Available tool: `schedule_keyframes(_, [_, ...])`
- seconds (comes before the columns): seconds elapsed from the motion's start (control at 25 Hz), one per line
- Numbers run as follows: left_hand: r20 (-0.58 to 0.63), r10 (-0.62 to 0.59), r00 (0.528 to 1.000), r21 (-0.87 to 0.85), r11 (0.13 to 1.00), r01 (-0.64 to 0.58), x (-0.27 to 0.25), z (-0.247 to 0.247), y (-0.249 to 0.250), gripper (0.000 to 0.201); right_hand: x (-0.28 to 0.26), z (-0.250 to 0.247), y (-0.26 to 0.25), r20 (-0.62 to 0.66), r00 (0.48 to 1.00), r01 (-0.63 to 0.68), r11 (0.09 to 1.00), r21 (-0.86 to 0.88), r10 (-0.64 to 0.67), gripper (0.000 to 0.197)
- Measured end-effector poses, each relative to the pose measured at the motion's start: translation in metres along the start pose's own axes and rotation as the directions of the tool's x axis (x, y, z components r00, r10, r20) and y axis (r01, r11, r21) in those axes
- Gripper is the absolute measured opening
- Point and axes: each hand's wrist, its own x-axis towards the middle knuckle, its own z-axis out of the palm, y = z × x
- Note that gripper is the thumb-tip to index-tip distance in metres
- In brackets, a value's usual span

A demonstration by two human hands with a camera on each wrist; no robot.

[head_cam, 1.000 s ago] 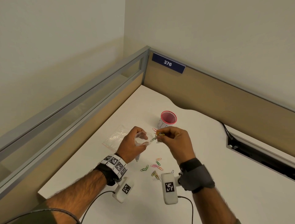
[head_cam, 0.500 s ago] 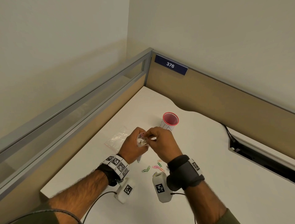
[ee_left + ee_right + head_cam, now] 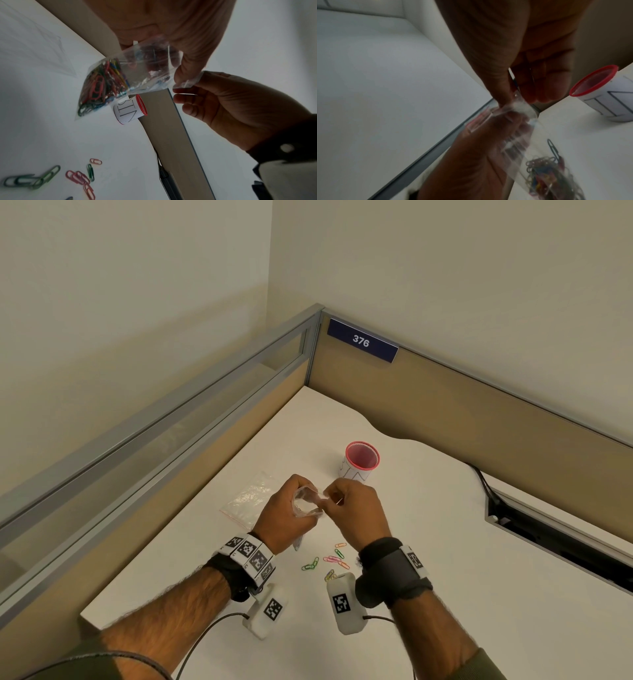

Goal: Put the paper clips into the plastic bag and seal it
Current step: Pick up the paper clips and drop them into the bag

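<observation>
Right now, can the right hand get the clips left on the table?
Probably not yet: the right hand is pinching the plastic bag. Once it lets go, the loose paper clips lie just below it on the table, uncovered.

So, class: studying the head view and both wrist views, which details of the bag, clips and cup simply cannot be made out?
- Head view: contents of the plastic bag, hidden by the left hand.
- Right wrist view: whether the right hand holds a clip; blurred, dark.
- Left wrist view: the cup lettering, partly covered by the bag.
- Left wrist view: the count of loose paper clips, cut off by the bottom edge.
</observation>
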Motion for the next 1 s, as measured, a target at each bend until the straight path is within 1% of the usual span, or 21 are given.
schedule_keyframes(0.04, [0.002, 0.008, 1.000, 0.001, 1.000, -0.008, -0.001, 0.000, 0.000, 0.040, 0.001, 0.002, -0.002, 0.009, 1.000, 0.002, 1.000, 0.010, -0.003, 0.008])
schedule_keyframes(0.12, [0.000, 0.010, 1.000, -0.031, 0.999, -0.010, -0.003, 0.000, 0.001, 0.046, 0.004, 0.004, -0.006, 0.015, 1.000, -0.002, 0.998, 0.056, 0.001, 0.009])
schedule_keyframes(0.24, [-0.019, -0.004, 1.000, -0.170, 0.985, 0.001, -0.007, -0.004, 0.000, 0.071, 0.008, -0.002, -0.012, 0.011, 0.999, -0.034, 0.984, 0.175, 0.033, 0.008])
schedule_keyframes(0.32, [-0.007, -0.007, 1.000, -0.223, 0.975, 0.006, -0.010, -0.006, -0.001, 0.083, 0.008, -0.009, -0.017, 0.040, 0.998, -0.055, 0.963, 0.265, 0.046, 0.006])
schedule_keyframes(0.48, [0.021, -0.016, 1.000, -0.241, 0.970, 0.021, -0.009, -0.003, -0.005, 0.085, 0.006, -0.016, -0.021, 0.068, 0.996, -0.071, 0.936, 0.346, 0.050, 0.008])
schedule_keyframes(0.52, [0.026, -0.014, 1.000, -0.231, 0.973, 0.020, -0.008, -0.001, -0.005, 0.084, 0.005, -0.016, -0.020, 0.069, 0.996, -0.075, 0.933, 0.353, 0.054, 0.009])
schedule_keyframes(0.64, [0.041, 0.051, 0.998, -0.083, 0.995, -0.047, -0.003, 0.003, -0.001, 0.077, 0.004, -0.016, -0.015, 0.052, 0.995, -0.098, 0.911, 0.400, 0.084, 0.010])
schedule_keyframes(0.72, [0.045, 0.059, 0.997, -0.034, 0.998, -0.058, -0.002, 0.006, 0.002, 0.070, 0.004, -0.016, -0.012, 0.050, 0.994, -0.111, 0.885, 0.452, 0.099, 0.008])
schedule_keyframes(0.84, [0.002, 0.067, 0.998, 0.018, 0.998, -0.067, -0.002, 0.009, 0.005, 0.046, 0.002, -0.016, -0.008, 0.035, 0.993, -0.117, 0.878, 0.465, 0.114, 0.008])
schedule_keyframes(0.92, [-0.007, 0.059, 0.998, 0.001, 0.998, -0.059, -0.002, 0.008, 0.006, 0.032, -0.001, -0.016, -0.006, 0.034, 0.994, -0.111, 0.869, 0.483, 0.108, 0.013])
schedule_keyframes(1.0, [-0.013, 0.032, 0.999, -0.012, 0.999, -0.033, -0.002, 0.004, 0.007, 0.022, -0.002, -0.018, -0.002, 0.037, 0.993, -0.116, 0.814, 0.570, 0.116, 0.022])
